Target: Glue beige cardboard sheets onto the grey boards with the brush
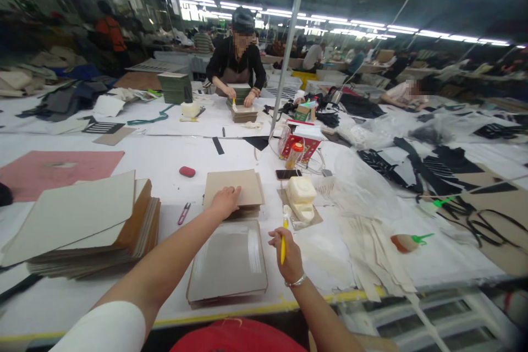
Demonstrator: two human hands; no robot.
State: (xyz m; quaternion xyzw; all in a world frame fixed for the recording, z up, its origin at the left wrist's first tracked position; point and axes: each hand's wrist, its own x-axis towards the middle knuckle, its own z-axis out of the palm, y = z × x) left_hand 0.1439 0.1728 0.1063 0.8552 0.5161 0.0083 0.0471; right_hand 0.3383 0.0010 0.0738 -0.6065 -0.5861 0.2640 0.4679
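My left hand (226,202) lies on the top sheet of a small stack of tan cardboard (247,184), fingers stretched over its surface. In my right hand (290,256) is a yellow-handled brush (283,247), its whitish tip pointing away from me. That tip is beside a cut-open white plastic container (301,192) standing on a stained piece of board. Between my forearms lies a nearer stack of grey cardboard sheets (226,264), with wet-looking pale streaks along the right side of its top sheet.
A tall pile of cardboard (144,220) stands at left, near purple thread snips (183,213) and a red oval case (187,171). A phone (287,174), fabric strips (377,247) and a glue bottle (406,242) lie right. A co-worker (237,66) works opposite, beyond a metal pole (289,44).
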